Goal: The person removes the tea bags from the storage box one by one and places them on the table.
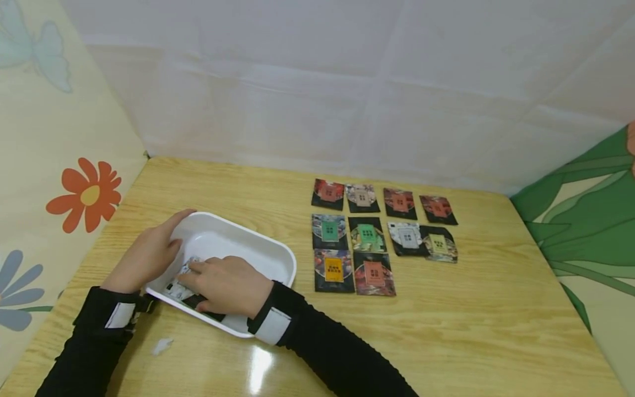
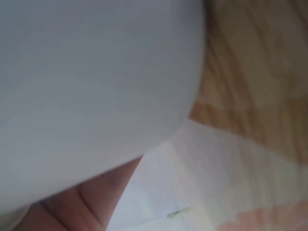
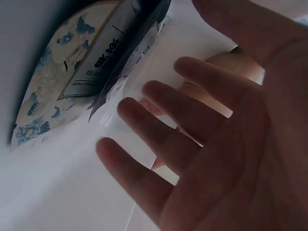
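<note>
A white plastic tub (image 1: 253, 245) stands on the left part of the table. My left hand (image 1: 151, 253) grips its left end, thumb over the rim and fingers along the outside. The left wrist view is mostly filled by the tub's wall (image 2: 96, 86), with part of the hand below it. Inside the tub, flat packets (image 3: 53, 82) with a blue-and-white flower print and dark parts lean against the wall. My right hand (image 1: 225, 284) reaches in over them, partly hiding them. In the right wrist view its fingers (image 3: 144, 134) are spread and slightly bent, with no packet between them.
To the right, several dark packets with coloured labels lie in rows, among them an orange-labelled packet (image 1: 334, 270) and a green-labelled packet (image 1: 367, 232). A small white scrap (image 1: 162, 346) lies in front of the tub. A white sheet (image 1: 297, 99) hangs behind the table.
</note>
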Demonstrator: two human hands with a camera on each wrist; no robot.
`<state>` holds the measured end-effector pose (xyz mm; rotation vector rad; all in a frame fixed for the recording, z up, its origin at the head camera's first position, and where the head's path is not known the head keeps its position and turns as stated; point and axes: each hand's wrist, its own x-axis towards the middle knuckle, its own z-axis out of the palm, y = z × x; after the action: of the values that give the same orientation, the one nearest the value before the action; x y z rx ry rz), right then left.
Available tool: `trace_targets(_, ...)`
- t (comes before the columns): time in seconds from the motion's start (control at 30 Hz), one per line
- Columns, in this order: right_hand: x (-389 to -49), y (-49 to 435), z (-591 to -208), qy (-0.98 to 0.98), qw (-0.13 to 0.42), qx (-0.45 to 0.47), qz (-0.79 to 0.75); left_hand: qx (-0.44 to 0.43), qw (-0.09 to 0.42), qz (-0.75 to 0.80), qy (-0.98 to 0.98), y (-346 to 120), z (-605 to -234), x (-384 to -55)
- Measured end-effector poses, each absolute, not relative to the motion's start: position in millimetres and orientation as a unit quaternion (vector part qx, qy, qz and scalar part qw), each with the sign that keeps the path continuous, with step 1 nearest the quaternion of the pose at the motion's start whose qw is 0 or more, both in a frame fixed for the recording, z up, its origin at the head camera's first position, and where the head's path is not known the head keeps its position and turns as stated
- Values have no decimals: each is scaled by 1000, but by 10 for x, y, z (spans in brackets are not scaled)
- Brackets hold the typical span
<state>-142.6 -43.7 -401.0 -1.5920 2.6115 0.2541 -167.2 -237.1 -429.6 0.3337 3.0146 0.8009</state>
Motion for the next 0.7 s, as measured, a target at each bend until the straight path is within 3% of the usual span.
trace_targets(0.17,-1420,-427,-4031,859,65,-502,76,102,6,259,961,-2368,-4292,-1670)
trace_targets(0.7,-1435,-423,-4082,868,53,-486,86,109,-1,264,958,-2355,-4288,-1659)
